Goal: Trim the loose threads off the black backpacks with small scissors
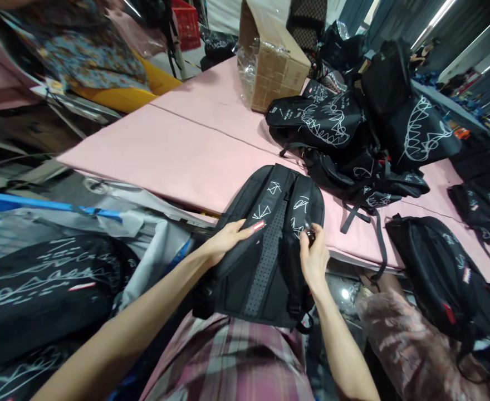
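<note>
A black backpack (265, 278) leans against the table edge in front of me, its back panel and two shoulder straps facing up. White scribbled lines mark both straps. My left hand (228, 240) grips the left strap (258, 214), the thumb beside a small red-and-white label (259, 225). At the right strap (298, 214), my right hand (315, 256) is closed, fingers pinched round a small dark, shiny thing that I cannot make out. The backpack's lower end rests by my lap.
Several black backpacks (328, 120) are heaped on the pink table (178, 145), near a cardboard box (280, 69). Another backpack (449, 278) lies at the right edge, by a person's patterned clothing (399, 328). A blue crate (3, 228) and more bags stand left. Someone in a floral garment (90, 55) is across.
</note>
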{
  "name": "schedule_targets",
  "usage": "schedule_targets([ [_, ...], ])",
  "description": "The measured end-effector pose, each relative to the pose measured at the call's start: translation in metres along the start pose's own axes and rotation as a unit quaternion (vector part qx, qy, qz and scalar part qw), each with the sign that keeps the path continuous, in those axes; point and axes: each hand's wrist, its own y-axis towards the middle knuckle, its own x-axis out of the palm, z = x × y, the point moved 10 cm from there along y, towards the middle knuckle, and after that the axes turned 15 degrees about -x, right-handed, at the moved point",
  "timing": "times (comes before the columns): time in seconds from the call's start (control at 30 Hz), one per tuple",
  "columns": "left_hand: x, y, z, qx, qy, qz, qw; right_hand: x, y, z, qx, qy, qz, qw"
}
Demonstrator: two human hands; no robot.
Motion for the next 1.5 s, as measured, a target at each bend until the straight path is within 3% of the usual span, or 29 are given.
schedule_targets([
  [0.1, 0.004, -0.006, -0.001, 0.026, -0.020, -0.012, 0.999, 0.035, -0.014, -0.018, -0.004, 0.095, -0.103, 0.990],
  [0.2, 0.010, -0.002, 0.003, 0.062, -0.059, -0.032, 0.996, 0.044, -0.014, -0.025, 0.000, 0.163, -0.083, 0.983],
  [0.47, 0.008, 0.010, 0.009, 0.129, -0.064, 0.008, 0.990, 0.025, -0.005, -0.045, -0.043, -0.015, -0.071, 0.996],
  [0.87, 0.005, 0.013, 0.009, 0.143, -0.048, 0.015, 0.989, 0.028, 0.007, -0.063, -0.110, -0.088, -0.059, 0.988],
  [0.97, 0.007, 0.012, 0.008, 0.132, -0.052, 0.002, 0.990, 0.030, 0.013, -0.053, -0.093, -0.035, -0.055, 0.994],
  [1.1, 0.005, 0.004, 0.009, 0.085, -0.066, -0.030, 0.994, 0.034, 0.031, -0.032, -0.053, 0.169, -0.040, 0.983],
  [1.17, -0.004, -0.002, 0.010, 0.050, -0.068, -0.025, 0.996, 0.032, 0.044, -0.036, -0.098, 0.208, -0.034, 0.973],
  [1.33, -0.025, -0.016, 0.029, 0.030, -0.053, 0.009, 0.998, 0.037, 0.063, -0.076, -0.313, 0.111, -0.063, 0.941],
  [1.5, -0.027, -0.020, 0.044, 0.027, -0.022, -0.001, 0.999, 0.046, 0.077, -0.090, -0.389, 0.083, -0.066, 0.915],
])
